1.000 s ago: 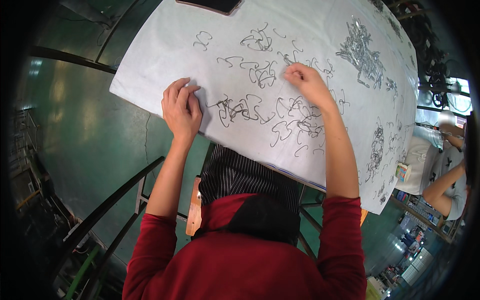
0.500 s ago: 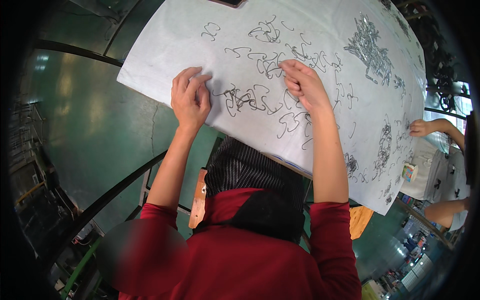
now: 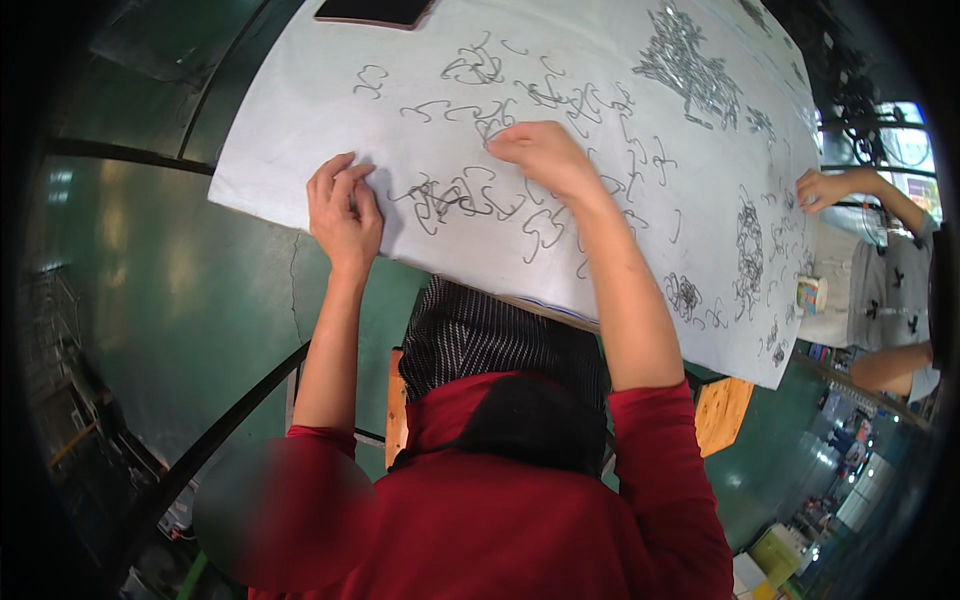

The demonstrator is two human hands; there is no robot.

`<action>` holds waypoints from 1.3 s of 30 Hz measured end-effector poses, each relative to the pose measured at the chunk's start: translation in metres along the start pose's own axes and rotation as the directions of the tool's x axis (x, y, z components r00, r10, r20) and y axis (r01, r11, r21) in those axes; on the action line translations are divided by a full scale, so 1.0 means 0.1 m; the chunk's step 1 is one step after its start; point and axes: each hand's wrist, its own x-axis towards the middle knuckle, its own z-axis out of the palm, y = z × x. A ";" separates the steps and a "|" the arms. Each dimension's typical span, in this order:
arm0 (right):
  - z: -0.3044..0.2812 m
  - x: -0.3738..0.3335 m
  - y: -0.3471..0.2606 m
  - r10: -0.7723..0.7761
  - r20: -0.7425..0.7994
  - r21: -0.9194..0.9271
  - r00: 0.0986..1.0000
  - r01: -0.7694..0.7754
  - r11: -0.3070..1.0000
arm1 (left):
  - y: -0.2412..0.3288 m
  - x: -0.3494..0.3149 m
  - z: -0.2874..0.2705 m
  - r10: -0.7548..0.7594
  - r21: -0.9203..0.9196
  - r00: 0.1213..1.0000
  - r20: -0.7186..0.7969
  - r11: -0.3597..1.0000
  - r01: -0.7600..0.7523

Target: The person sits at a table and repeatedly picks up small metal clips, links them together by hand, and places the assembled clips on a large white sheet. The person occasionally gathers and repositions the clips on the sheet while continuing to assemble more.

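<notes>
My right hand is over the white-covered table, its thumb and fingers pinched together at the edge of a cluster of thin S-shaped wire hooks. What lies between those fingertips is hidden. By the table's left front edge, my left hand rests with bent fingers a little apart, and nothing shows in them. Right of it lies a tangle of dark wire hooks. More loose hooks are scattered farther back and around the right forearm.
A heap of shiny metal pieces lies at the far right. Toward the right edge are denser hook piles and another person's hand. A dark flat device sits at the back edge. A small printed box is near that person.
The view has shifted, so the table and its hooks sit farther left. My right hand has turned, its back now more upward, still pinched near the hooks. My left hand stays by the edge.
</notes>
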 end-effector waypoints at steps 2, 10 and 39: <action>-0.36 -0.41 0.20 0.028 -0.067 0.081 0.997 -0.023 0.996 | 0.00 0.00 0.01 0.008 0.013 1.000 0.002 1.000 -0.008; -1.14 -1.89 1.23 0.272 -0.446 -0.456 0.853 -0.478 0.750 | 0.00 0.00 0.03 0.064 0.070 0.997 0.047 0.995 -0.067; -1.18 -1.01 1.32 -0.225 -0.136 0.887 0.965 0.219 0.407 | 0.00 -0.02 0.04 0.064 0.115 0.997 0.049 0.991 -0.069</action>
